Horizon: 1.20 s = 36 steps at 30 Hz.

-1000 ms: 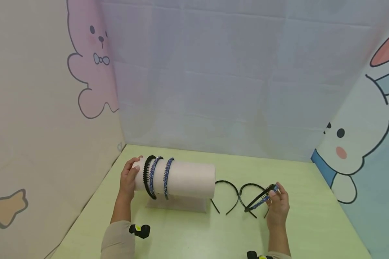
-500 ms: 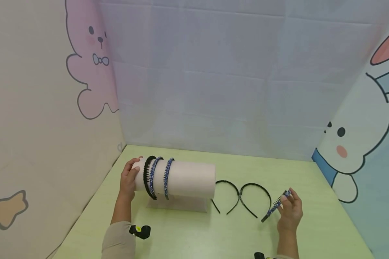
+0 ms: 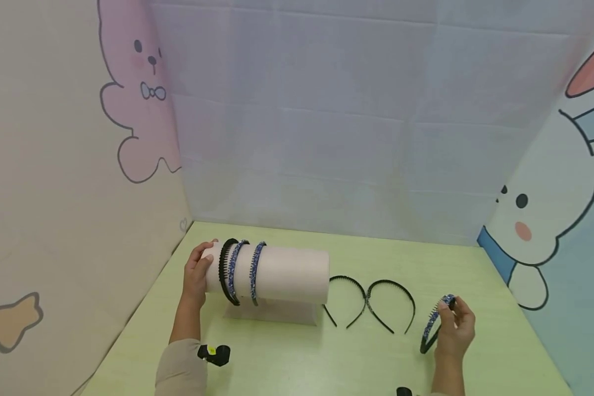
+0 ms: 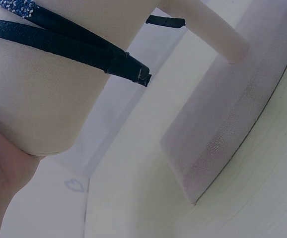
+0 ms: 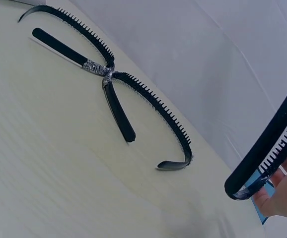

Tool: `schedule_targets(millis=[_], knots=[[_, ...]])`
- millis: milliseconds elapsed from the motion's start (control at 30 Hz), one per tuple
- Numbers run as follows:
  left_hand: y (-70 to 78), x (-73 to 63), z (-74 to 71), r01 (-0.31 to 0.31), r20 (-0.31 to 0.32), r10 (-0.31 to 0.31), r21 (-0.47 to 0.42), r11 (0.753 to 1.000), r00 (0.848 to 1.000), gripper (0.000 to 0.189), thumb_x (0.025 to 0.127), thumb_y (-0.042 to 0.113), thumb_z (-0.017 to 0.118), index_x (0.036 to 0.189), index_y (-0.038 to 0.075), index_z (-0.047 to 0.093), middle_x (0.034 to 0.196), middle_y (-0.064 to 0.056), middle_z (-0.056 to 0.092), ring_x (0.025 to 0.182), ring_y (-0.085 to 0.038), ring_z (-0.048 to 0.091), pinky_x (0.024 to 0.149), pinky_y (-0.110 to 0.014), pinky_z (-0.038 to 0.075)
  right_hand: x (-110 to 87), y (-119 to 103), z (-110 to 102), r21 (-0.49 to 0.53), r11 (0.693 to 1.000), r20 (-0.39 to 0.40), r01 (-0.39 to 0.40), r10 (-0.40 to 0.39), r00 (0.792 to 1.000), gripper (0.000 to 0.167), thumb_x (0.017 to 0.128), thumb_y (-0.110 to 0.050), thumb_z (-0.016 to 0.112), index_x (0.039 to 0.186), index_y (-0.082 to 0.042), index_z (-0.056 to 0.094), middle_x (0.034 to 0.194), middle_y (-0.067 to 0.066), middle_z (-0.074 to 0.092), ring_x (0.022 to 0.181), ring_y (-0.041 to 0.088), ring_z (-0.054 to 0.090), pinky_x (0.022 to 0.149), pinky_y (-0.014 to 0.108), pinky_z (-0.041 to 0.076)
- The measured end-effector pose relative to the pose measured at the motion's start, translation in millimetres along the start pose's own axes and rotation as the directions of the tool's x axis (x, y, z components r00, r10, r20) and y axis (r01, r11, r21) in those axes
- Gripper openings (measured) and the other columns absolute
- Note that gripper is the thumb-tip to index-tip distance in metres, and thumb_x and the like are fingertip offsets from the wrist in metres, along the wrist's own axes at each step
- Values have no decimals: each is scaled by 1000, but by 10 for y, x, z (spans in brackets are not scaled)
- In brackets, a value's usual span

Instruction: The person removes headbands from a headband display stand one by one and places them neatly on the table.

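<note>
now you're handling a headband (image 3: pixel 433 317), right hand (image 3: pixel 455 333) pinching it, left hand (image 3: pixel 195 276) gripping the roll (image 3: pixel 292 275). steadiness is likely mattering next.

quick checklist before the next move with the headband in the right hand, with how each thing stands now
1. Right hand grips the blue glittery headband: ok
2. Left hand holds the end of the white roll: ok
3. Bare stretch left on the roll, right of its three headbands: ok
4. Two table headbands apart from each other: not ok, they appear to touch
5. Gripped headband free of cracks: cannot tell, too little detail
</note>
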State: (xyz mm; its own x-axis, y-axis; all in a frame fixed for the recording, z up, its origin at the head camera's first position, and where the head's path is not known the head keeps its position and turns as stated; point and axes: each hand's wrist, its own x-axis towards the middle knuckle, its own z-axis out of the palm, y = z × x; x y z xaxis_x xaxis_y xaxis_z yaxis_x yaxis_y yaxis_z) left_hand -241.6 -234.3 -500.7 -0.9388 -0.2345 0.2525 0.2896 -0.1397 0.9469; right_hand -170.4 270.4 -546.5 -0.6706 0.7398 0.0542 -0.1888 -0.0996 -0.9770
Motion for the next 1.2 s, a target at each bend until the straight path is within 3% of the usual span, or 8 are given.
schedule_targets(millis=[300,467,600,767,1033,1200], knots=[[5,-18,-10,10,-10,-10,-3,1000,1000,26,97,7,44,120,-4,42,136,-15,45,118,-13,45,88,-25,39,160,118,-61,-177,984,-43,-20,12,999,52,82,-27,71,127,-12,49,110,-6,43,100,8,34,79,26,27],[17,-15,-15,-1,-5,1,-3,1000,1000,27,97,8,44,121,-5,42,136,-14,45,118,-14,45,87,-25,39,254,182,-53,-342,937,-16,-65,64,998,69,82,-41,68,138,-12,40,130,8,35,120,22,20,95,41,22],[21,-14,-18,-2,-6,2,-2,1000,1000,27,97,8,45,121,-4,42,135,-12,47,117,-14,45,87,-25,40,319,214,-50,-410,912,2,-25,29,1000,73,82,-40,68,139,-7,38,138,19,31,123,31,15,97,51,19],[17,-16,-21,-7,-1,7,-8,1000,1000,27,97,7,45,121,-5,42,135,-13,46,117,-14,46,87,-25,40,392,263,-24,-515,857,22,-19,36,999,78,81,-46,65,140,-4,36,138,26,29,124,38,14,95,57,17],[16,-5,-19,5,6,-5,-14,1000,1000,26,97,2,42,121,-7,40,138,-20,41,116,-14,46,86,-25,40,553,361,24,-677,736,63,15,37,997,83,80,-54,62,138,-1,37,132,33,31,121,49,18,90,62,15],[89,-37,13,20,8,-20,3,1000,1000,25,97,-1,39,121,-7,40,138,-19,41,116,-13,46,87,-25,40,641,375,49,-718,696,67,12,52,996,87,78,-59,60,138,-2,36,132,34,31,121,49,17,90,63,14]])
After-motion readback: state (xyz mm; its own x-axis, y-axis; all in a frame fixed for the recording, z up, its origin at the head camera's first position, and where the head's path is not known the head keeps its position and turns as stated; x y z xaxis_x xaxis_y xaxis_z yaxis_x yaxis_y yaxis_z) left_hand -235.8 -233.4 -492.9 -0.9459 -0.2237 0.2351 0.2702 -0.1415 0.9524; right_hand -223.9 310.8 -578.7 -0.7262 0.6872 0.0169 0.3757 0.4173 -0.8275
